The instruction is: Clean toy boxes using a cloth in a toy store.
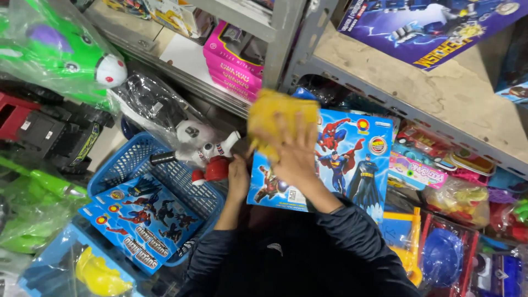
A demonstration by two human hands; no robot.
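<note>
My right hand presses a yellow cloth against the top left of a blue toy card with cartoon hero figures. My left hand grips the card's left edge and holds it upright in front of me. Both arms wear dark sleeves. The cloth hides the card's upper left corner.
A blue plastic basket at left holds a similar blue toy card and a white and red toy. Metal shelving with boxed toys stands ahead. Green bagged toys lie at left, packaged toys at right.
</note>
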